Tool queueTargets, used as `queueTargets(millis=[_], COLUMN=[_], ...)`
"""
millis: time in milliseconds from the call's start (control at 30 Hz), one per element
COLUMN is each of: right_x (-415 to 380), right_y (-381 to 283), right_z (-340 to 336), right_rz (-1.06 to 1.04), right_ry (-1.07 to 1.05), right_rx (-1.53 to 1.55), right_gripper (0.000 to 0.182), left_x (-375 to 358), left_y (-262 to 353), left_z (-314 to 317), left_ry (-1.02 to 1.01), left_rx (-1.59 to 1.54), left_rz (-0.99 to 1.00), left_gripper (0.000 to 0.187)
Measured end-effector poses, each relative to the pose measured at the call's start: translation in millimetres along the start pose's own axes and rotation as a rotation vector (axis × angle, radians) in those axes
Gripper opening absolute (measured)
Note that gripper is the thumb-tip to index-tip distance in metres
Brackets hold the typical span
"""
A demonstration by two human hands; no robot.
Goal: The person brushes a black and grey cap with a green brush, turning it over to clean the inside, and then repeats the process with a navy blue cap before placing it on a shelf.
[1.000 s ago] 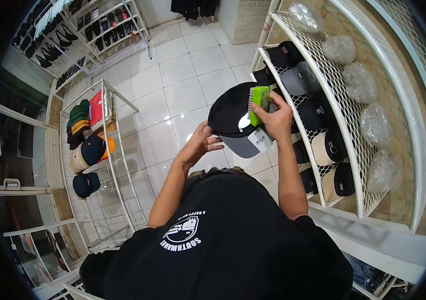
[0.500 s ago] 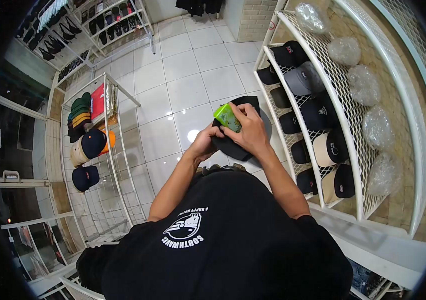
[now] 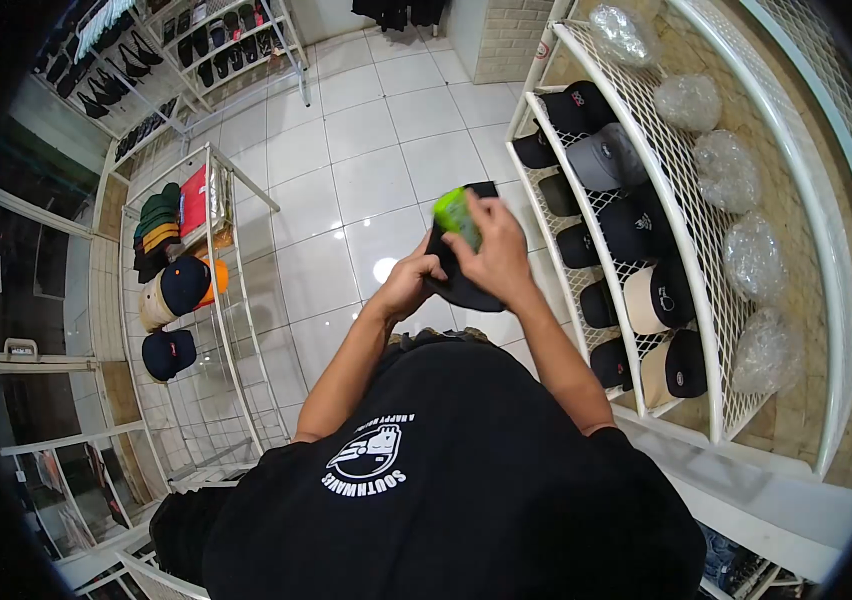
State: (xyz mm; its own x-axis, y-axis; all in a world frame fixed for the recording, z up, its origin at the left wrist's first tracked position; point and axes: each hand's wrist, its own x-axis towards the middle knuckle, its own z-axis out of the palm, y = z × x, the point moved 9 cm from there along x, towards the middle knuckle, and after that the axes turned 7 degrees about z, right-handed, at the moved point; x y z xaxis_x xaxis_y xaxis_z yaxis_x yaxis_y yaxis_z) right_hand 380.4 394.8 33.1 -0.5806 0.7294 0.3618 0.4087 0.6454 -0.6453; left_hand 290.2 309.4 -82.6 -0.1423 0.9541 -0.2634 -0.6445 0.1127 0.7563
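Note:
A black cap (image 3: 468,290) is held in front of my body, over the tiled floor. My left hand (image 3: 407,284) grips its near left edge, thumb on top and fingers curled beneath. In my right hand (image 3: 494,252) is a bright green object (image 3: 452,212), pressed against the dark fabric. The green thing is slightly blurred, and my fingers cover part of it. Most of the cap's far side lies behind the right hand.
On the right, a white mesh rack (image 3: 651,130) holds several caps and plastic-wrapped bundles (image 3: 727,170). A white rack (image 3: 212,165) on the left carries caps (image 3: 186,285) and folded red items (image 3: 195,200). Shelves of footwear (image 3: 221,50) stand at the back left.
The green object and my right hand have shifted slightly on the cap. The cap has turned and tilted, so less of its right side shows. My left hand keeps its hold.

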Motion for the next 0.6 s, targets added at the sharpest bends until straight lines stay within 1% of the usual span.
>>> queueTargets(millis=[33,67,133,167,200,267,333,367,400,467,500,533,600], right_x=[-5,-7,-1,4,6,6,-3,-3,1,14,18,22,21], right_y=[2,18,25,25,18,4,15,16,19,25,37,48,42], right_z=[11,29,18,6,-11,-13,18,17,14,-9,-23,-27,-26], right_rz=[0.010,0.201,0.187,0.128,0.041,-0.002,0.208,0.225,0.225,0.155,0.341,0.279,0.240], right_ry=[-0.080,-0.284,-0.289,-0.199,-0.001,0.091,-0.213,-0.242,-0.238,0.002,0.083,0.190,0.224], right_rx=[0.110,0.282,0.358,0.180,0.055,0.002,0.346,0.350,0.353,0.083,0.132,-0.055,-0.067], right_gripper=[0.066,0.066,0.065,0.065,0.066,0.066,0.069,0.063,0.063,0.060,0.064,0.067,0.067], left_x=[1,1,-2,-1,-1,1,3,2,2,-3,-6,-6,-6], left_y=[1,3,5,5,6,0,10,14,15,13,18,16,13], left_z=[-6,-8,-6,-1,6,5,6,3,4,8,22,24,26], left_ry=[0.071,0.069,0.025,-0.003,-0.031,-0.054,0.035,0.010,0.009,-0.003,-0.031,-0.031,-0.029], left_rx=[-0.052,-0.046,-0.091,-0.085,-0.082,-0.028,-0.110,-0.098,-0.094,-0.011,-0.068,-0.070,-0.017], left_rz=[0.005,0.004,-0.027,-0.013,0.002,0.006,0.053,0.035,0.034,0.017,0.034,0.035,0.032], left_gripper=[0.077,0.077,0.075,0.078,0.081,0.083,0.086,0.086,0.086,0.086,0.086,0.086,0.086])
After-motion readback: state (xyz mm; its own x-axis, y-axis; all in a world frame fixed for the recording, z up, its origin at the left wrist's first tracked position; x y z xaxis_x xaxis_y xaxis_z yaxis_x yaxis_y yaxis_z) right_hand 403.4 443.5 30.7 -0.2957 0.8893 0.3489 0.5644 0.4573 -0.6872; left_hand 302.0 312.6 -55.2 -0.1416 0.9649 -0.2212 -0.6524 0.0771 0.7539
